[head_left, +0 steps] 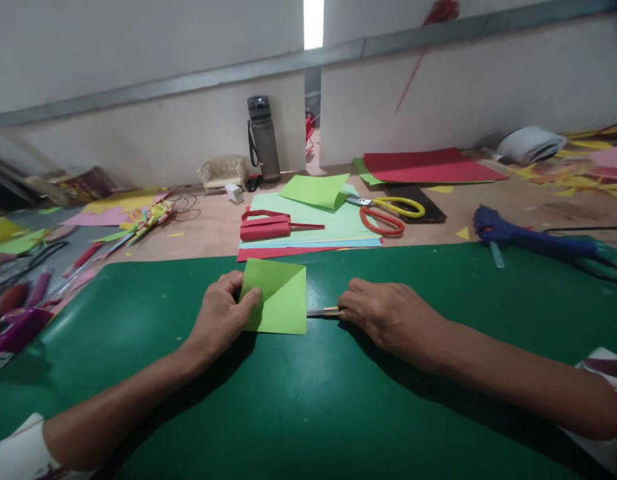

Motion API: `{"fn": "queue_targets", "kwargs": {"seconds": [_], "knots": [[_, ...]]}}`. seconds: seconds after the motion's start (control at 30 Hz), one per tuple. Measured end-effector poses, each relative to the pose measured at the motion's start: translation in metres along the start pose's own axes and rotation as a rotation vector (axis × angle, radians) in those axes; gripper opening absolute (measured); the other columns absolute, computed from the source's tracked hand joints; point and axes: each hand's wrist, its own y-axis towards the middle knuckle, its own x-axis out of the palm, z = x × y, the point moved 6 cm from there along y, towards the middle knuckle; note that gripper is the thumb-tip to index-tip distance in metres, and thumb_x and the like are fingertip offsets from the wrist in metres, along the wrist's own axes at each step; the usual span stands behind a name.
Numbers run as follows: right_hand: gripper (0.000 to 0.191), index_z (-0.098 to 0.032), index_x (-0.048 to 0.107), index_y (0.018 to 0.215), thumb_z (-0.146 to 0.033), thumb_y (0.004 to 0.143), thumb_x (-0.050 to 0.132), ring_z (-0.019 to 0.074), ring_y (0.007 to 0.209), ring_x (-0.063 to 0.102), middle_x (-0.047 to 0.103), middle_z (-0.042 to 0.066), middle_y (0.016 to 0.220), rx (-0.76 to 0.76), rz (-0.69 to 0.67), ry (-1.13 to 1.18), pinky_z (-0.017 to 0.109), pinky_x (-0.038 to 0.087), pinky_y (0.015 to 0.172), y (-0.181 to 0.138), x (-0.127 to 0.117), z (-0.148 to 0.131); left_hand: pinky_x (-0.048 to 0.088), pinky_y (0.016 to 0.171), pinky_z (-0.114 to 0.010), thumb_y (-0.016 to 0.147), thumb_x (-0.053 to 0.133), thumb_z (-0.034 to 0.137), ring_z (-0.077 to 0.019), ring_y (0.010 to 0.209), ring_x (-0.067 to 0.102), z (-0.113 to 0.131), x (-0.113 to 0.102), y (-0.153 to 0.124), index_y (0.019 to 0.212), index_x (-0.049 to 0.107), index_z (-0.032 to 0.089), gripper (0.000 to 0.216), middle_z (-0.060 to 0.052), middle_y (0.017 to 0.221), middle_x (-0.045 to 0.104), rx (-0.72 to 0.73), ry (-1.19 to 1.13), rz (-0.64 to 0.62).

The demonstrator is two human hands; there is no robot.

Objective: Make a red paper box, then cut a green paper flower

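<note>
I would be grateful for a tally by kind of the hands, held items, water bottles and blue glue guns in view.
Hands: 2 (left hand, right hand)
Held green paper: 1
Held slim tool: 1
Water bottle: 1
Blue glue gun: 1
Total: 6

1. Centre: we see the left hand (216, 317) pinching a square of light-green paper (282, 305) between thumb and fingers.
2. Right of centre: we note the right hand (388, 310) gripping a thin metal tool (322, 312); its far end reaches the paper's right edge, though contact cannot be confirmed.
3. Lower frame: we find a dark-green mat (308, 413) beneath both hands.
4. Upper centre: we observe a folded red paper piece (266, 228) and yellow-and-orange-handled scissors (371, 203) on stacked coloured sheets (333, 215), with a grey bottle (266, 147) upright behind.
5. Right: we identify a blue glue gun (538, 241).
</note>
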Motion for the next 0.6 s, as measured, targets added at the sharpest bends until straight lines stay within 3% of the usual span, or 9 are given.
{"fn": "queue_targets", "kwargs": {"seconds": [0.07, 0.17, 0.27, 0.3, 0.33, 0.43, 0.47, 0.6], "knots": [[0.019, -0.017, 0.062, 0.081, -0.023, 0.092, 0.048, 0.0115, 0.055, 0.046, 0.057, 0.003, 0.076, -0.056, 0.056, 0.000, 0.026, 0.017, 0.048, 0.000, 0.000, -0.001, 0.046, 0.080, -0.040, 0.079, 0.052, 0.032, -0.0269, 0.089, 0.058, -0.002, -0.002, -0.005, 0.087, 0.063, 0.016, 0.021, -0.009, 0.092, 0.065, 0.053, 0.142, 0.001], [0.018, -0.018, 0.064, 0.084, -0.022, 0.092, 0.048, 0.0110, 0.055, 0.044, 0.056, 0.002, 0.076, -0.126, 0.102, -0.009, 0.025, 0.019, 0.048, 0.001, 0.000, -0.001, 0.042, 0.090, -0.047, 0.079, 0.057, 0.037, -0.0308, 0.104, 0.054, 0.000, -0.012, -0.010, 0.117, 0.052, 0.014, 0.045, -0.014, 0.110, 0.060, 0.112, 0.254, 0.084], [0.019, -0.019, 0.066, 0.087, -0.022, 0.093, 0.047, 0.0115, 0.056, 0.044, 0.055, 0.002, 0.075, -0.161, 0.116, -0.024, 0.025, 0.019, 0.048, 0.002, 0.000, 0.000, 0.027, 0.107, -0.048, 0.080, 0.059, 0.031, -0.0304, 0.129, 0.037, 0.020, -0.025, -0.010, 0.138, 0.034, 0.017, 0.065, -0.015, 0.138, 0.044, 0.408, 0.307, 0.209], [0.021, -0.020, 0.066, 0.087, -0.023, 0.093, 0.046, 0.0117, 0.056, 0.043, 0.055, 0.002, 0.074, -0.167, 0.121, -0.029, 0.025, 0.019, 0.048, 0.002, 0.000, 0.001, 0.026, 0.109, -0.045, 0.082, 0.056, 0.026, -0.0279, 0.131, 0.035, 0.027, -0.023, -0.008, 0.136, 0.039, 0.020, 0.057, -0.012, 0.141, 0.043, 0.535, 0.316, 0.156], [0.022, -0.020, 0.066, 0.086, -0.025, 0.094, 0.046, 0.0117, 0.056, 0.043, 0.054, 0.002, 0.074, -0.172, 0.123, -0.032, 0.025, 0.019, 0.048, 0.003, 0.000, 0.001, 0.028, 0.109, -0.043, 0.085, 0.051, 0.023, -0.0253, 0.130, 0.038, 0.032, -0.016, -0.005, 0.130, 0.048, 0.022, 0.045, -0.009, 0.137, 0.049, 0.653, 0.311, 0.023], [0.027, -0.020, 0.066, 0.086, -0.027, 0.095, 0.042, 0.0117, 0.057, 0.044, 0.054, 0.002, 0.073, -0.191, 0.132, -0.017, 0.025, 0.021, 0.049, 0.005, 0.001, 0.003, 0.030, 0.109, -0.041, 0.088, 0.046, 0.020, -0.0238, 0.133, 0.037, 0.028, 0.016, 0.003, 0.120, 0.061, 0.025, 0.035, -0.004, 0.134, 0.054, 0.793, 0.301, -0.481], [0.028, -0.020, 0.067, 0.086, -0.027, 0.095, 0.042, 0.0117, 0.057, 0.044, 0.055, 0.002, 0.073, -0.198, 0.135, -0.007, 0.025, 0.022, 0.050, 0.005, 0.001, 0.004, 0.030, 0.110, -0.041, 0.089, 0.045, 0.020, -0.0234, 0.135, 0.035, 0.025, 0.022, 0.006, 0.121, 0.060, 0.025, 0.036, -0.004, 0.135, 0.053, 0.792, 0.279, -0.541], [0.028, -0.020, 0.068, 0.091, -0.029, 0.095, 0.042, 0.0121, 0.058, 0.046, 0.055, 0.002, 0.074, -0.217, 0.149, 0.039, 0.025, 0.026, 0.051, 0.006, -0.001, 0.007, 0.030, 0.109, -0.043, 0.091, 0.046, 0.023, -0.0243, 0.134, 0.035, 0.018, 0.033, 0.014, 0.119, 0.062, 0.024, 0.033, -0.008, 0.136, 0.052, 0.722, 0.165, -0.466]]}}
